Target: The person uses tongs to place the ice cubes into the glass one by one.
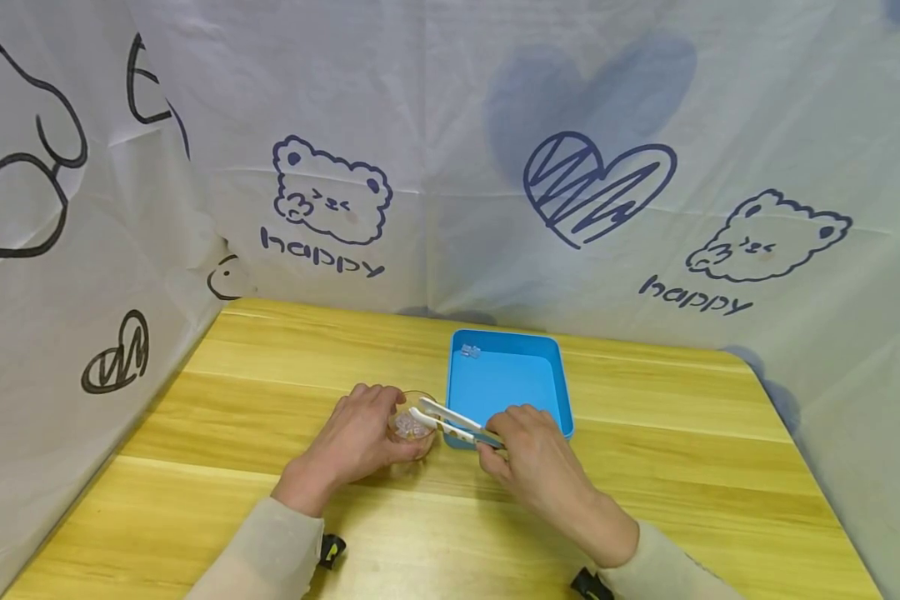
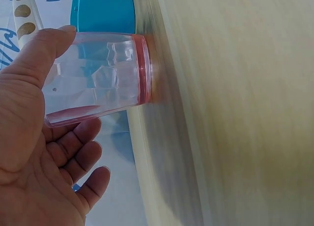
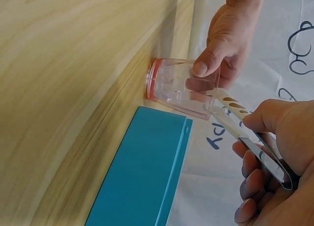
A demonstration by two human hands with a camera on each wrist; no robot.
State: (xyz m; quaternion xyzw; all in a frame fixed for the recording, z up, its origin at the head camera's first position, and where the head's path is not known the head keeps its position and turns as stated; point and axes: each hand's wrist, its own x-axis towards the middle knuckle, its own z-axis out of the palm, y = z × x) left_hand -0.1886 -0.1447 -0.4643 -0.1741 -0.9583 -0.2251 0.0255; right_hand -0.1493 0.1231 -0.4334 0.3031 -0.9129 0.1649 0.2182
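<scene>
My left hand [image 1: 356,433] grips a clear plastic cup [image 1: 412,448], thumb on one side and fingers on the other. The cup stands upright on the table, with a reddish band [image 2: 143,69] round its base. Clear, ice-like pieces [image 2: 105,78] lie inside it. In my right hand [image 1: 536,458] is a pair of tongs [image 1: 461,425] with white tips and a metal handle, held between thumb and fingers. The tips are apart, at the cup's mouth; I see nothing plainly between them. In the right wrist view the tongs [image 3: 262,155] point toward the cup [image 3: 179,86].
A shallow blue tray [image 1: 567,417] stands just right of the cup, with a few clear pieces [image 1: 470,352] in its far left corner. The wooden table [image 1: 682,483] runs back to a white cloth [image 1: 450,250] with drawings, which also hangs at the sides.
</scene>
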